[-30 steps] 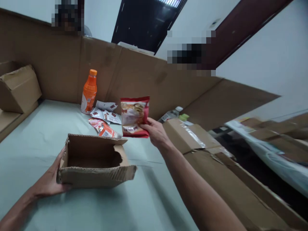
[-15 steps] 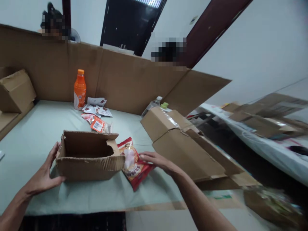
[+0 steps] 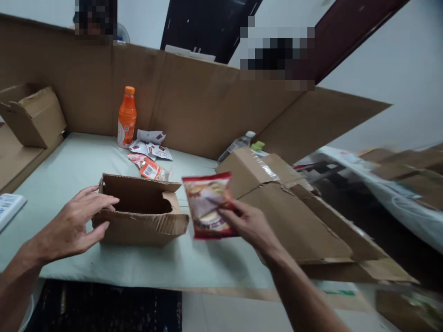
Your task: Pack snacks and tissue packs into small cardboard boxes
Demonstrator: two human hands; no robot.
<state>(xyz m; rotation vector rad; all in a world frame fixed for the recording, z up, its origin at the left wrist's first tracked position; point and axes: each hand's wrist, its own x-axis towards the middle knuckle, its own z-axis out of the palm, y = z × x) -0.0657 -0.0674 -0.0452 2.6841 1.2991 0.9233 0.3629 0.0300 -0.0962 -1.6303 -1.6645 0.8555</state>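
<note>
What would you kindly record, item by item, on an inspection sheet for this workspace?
Surface: pale green cloth, carrying items.
Job's things: red-edged snack packet, held up; open-topped cardboard box.
Clutter: orange bottle, upright; white sachets and orange snack bag behind the box.
Hands: right hand grips the packet; left hand at the box's left end, contact unclear.
Cables: nothing seen; right side blurred.
Surroundings: cardboard partition behind; taped carton at right.

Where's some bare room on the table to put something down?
There's bare cloth between the left-hand cardboard box and the orange bottle, and more between the white sachets and the taped carton. It's crowded behind the open box, where the orange packet, sachets and bottle bunch together.
</note>
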